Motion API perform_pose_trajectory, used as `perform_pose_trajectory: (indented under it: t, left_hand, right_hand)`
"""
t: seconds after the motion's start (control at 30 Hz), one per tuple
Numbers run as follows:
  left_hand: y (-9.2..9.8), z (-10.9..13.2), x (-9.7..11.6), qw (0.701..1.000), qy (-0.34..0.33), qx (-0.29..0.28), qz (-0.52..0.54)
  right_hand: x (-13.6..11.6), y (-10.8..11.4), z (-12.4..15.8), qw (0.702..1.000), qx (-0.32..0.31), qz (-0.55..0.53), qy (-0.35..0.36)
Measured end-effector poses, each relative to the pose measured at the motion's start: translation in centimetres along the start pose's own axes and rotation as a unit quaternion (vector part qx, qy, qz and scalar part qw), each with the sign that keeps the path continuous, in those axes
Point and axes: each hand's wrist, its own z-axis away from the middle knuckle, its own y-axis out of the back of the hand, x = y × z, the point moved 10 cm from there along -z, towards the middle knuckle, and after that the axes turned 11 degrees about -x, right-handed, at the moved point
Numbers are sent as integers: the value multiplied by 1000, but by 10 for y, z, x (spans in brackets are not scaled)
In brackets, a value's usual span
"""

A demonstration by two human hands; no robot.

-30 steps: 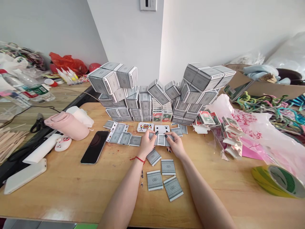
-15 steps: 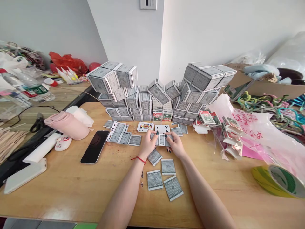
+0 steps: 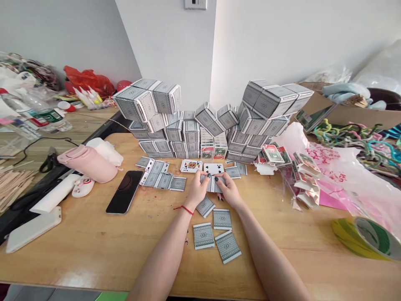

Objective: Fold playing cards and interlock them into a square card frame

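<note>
Wooden table (image 3: 94, 246) against a white wall corner, with a stacked wall of grey card boxes (image 3: 188, 133) across the frame's upper middle. Both hands meet at frame centre, just below the boxes. Left hand (image 3: 196, 191), red string at the wrist, and right hand (image 3: 230, 191) are each closed on one end of a small batch of face-down cards (image 3: 213, 184), fingertips pinching in from either side. The batch lies between the two hands, touching both and equally near each. Its long axis looks to run left-right across the frame, though fingers hide the edges. Just above it lie two face-up cards, a court card (image 3: 191, 166) and a spade card (image 3: 213, 168). Four loose face-down cards (image 3: 222, 219) sit lower centre between the forearms, apart from the hands. Black phone (image 3: 124, 192) and pink bottle (image 3: 87, 164) are at centre left, a tape roll (image 3: 366, 238) at lower right
</note>
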Motion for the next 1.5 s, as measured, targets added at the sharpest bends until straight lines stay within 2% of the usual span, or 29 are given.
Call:
perform_pose_trajectory:
  t: [0.23, 0.5, 0.97, 1.3, 1.5]
  left_hand:
    - [3, 3, 0, 999, -10, 23, -32]
    - [11, 7, 3, 996, -13, 74, -43]
    - [10, 5, 0, 996, -8, 78, -39]
    - [10, 4, -4, 998, -3, 54, -33]
    - [6, 4, 1, 998, -27, 46, -29]
  right_hand:
    - [5, -5, 1, 1000, -19, -8, -4]
    - [7, -2, -1, 1000, 5, -28, 10]
    - [10, 2, 1, 999, 35, -18, 2]
    - [10, 2, 0, 1000, 12, -22, -4]
    - [7, -1, 1, 1000, 5, -17, -6]
